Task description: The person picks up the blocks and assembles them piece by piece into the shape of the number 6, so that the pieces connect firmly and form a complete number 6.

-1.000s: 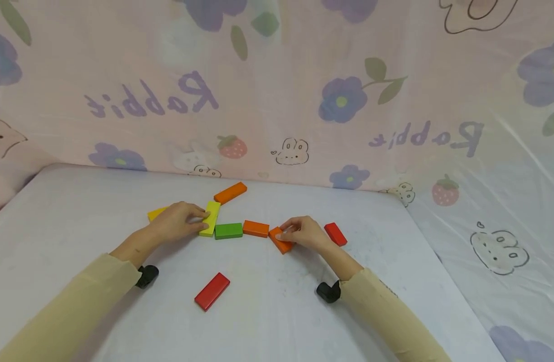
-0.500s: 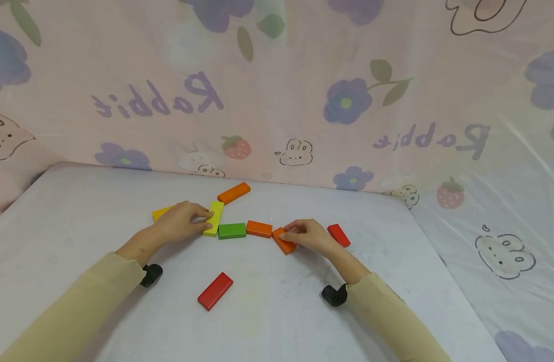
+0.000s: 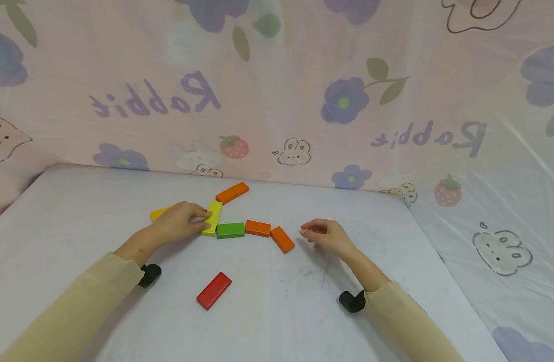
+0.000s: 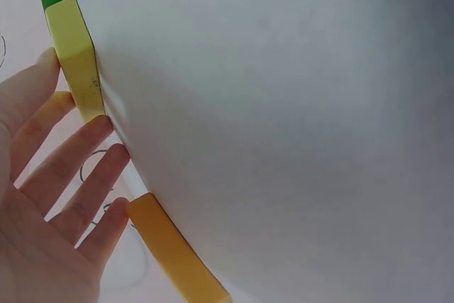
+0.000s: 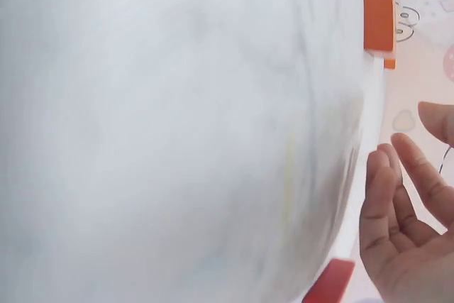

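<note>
My left hand (image 3: 179, 221) touches a yellow block (image 3: 213, 217) with thumb and fingertips; its fingers look fairly straight in the left wrist view. A green block (image 3: 230, 231) lies against the yellow block's near end, followed rightward by an orange block (image 3: 257, 228) and a slanted orange block (image 3: 283, 240). Right of that row, my right hand (image 3: 331, 238) is off the blocks, its fingers loosely bent around nothing. A red block (image 5: 330, 282) shows low in the right wrist view; in the head view the right hand hides it.
Another orange block (image 3: 232, 192) lies beyond the yellow one. A deeper yellow block (image 4: 177, 250) is partly covered by the left hand in the head view. Nearer me lies a red block (image 3: 214, 290) on the white table (image 3: 267, 322). A printed curtain (image 3: 267, 100) hangs behind.
My right hand has let go of the slanted orange block and moved right, now covering the right-hand red block from the head camera. The left hand stays on the yellow block.
</note>
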Action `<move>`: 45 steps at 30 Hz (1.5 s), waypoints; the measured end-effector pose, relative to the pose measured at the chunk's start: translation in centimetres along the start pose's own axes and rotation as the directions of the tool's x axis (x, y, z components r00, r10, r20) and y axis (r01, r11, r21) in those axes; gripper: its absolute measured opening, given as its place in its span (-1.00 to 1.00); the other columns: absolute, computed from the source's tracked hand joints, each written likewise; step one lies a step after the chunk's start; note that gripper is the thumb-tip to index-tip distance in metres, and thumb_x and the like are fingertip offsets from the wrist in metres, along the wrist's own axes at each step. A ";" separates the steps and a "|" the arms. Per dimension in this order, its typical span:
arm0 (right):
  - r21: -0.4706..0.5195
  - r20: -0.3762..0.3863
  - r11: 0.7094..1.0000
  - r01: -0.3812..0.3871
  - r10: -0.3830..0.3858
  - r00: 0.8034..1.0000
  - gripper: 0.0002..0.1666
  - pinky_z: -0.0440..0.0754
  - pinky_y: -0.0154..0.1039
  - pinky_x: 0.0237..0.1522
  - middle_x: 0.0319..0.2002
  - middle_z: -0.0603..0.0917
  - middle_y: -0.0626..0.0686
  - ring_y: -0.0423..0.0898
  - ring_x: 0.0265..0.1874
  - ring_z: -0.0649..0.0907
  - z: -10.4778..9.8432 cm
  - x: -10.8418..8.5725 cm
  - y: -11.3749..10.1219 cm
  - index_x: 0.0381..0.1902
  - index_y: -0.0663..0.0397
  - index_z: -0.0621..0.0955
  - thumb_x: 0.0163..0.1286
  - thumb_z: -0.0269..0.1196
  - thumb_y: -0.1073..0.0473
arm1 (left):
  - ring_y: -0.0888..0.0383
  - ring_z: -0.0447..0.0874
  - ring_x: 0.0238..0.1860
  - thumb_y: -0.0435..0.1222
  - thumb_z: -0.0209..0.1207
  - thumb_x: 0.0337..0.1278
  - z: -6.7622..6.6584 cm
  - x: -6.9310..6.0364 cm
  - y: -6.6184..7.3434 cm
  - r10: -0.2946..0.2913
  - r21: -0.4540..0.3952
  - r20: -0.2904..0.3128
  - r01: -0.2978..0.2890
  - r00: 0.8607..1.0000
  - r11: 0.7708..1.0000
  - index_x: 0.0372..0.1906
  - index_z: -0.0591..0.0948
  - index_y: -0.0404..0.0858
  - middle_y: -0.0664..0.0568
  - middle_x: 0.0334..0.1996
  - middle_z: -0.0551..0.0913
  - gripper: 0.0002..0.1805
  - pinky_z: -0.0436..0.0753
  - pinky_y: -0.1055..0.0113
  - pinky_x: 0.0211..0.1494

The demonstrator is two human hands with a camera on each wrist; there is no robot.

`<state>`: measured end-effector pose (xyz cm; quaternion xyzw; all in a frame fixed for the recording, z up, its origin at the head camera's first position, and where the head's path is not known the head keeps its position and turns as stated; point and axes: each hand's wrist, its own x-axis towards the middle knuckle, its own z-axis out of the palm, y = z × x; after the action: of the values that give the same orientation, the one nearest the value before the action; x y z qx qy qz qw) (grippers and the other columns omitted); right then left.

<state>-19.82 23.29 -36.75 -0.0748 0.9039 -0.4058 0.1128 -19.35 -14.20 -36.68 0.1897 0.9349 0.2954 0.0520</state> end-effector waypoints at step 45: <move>-0.207 -0.019 0.978 -0.003 -0.001 1.000 -0.45 0.63 -0.02 -0.04 0.15 0.50 0.36 0.22 0.03 0.55 -5.4 -1.9 4.4 0.26 0.24 0.47 0.30 0.21 0.26 | -0.31 0.40 0.23 -0.29 0.23 0.19 0.2 0.0 -0.1 -0.004 -0.023 0.001 0.004 1.000 1.000 0.08 0.60 -0.41 -0.28 0.11 0.59 -0.61 0.37 -0.18 0.29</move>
<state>-19.65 30.51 -36.26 -0.0817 0.9423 -0.3103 0.0960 -19.41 -14.21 -36.89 0.1875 0.9317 0.3060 0.0554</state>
